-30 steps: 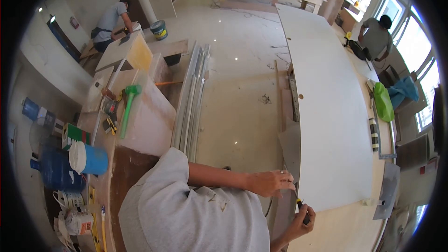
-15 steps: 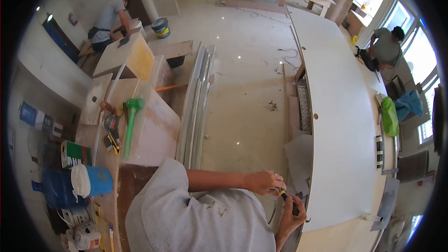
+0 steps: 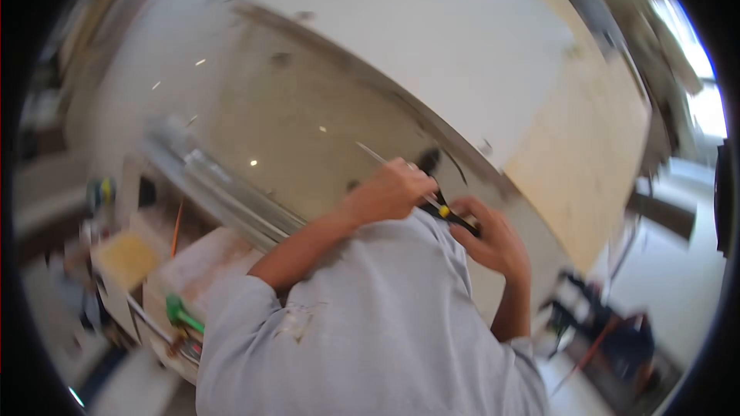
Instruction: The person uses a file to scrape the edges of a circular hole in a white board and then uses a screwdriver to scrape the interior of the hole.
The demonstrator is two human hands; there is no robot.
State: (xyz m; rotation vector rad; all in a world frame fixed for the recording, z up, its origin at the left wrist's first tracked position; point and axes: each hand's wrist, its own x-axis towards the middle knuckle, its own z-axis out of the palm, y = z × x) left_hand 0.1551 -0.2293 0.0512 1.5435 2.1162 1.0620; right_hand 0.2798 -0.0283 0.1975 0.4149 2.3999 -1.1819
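Note:
A screwdriver (image 3: 444,211) with a black handle and a yellow band lies slantwise between my two hands, in front of my grey shirt. Its thin pale shaft seems to point up and to the left. Over the shaft end my left hand (image 3: 391,191) is closed, its fingers bent and partly hiding the tool. My right hand (image 3: 493,237) pinches the black handle end between thumb and fingers. Blur hides the exact grip of both hands.
A long white panel (image 3: 432,23) with a bare wooden part (image 3: 582,154) runs ahead of me. Metal channels (image 3: 223,177) lie at the left, near a green mallet (image 3: 183,314). Blurred people are at the lower left and lower right (image 3: 628,347).
My view has swung round, so the panel now crosses diagonally ahead. My hands have come in front of my body, still holding the screwdriver, whose shaft now shows.

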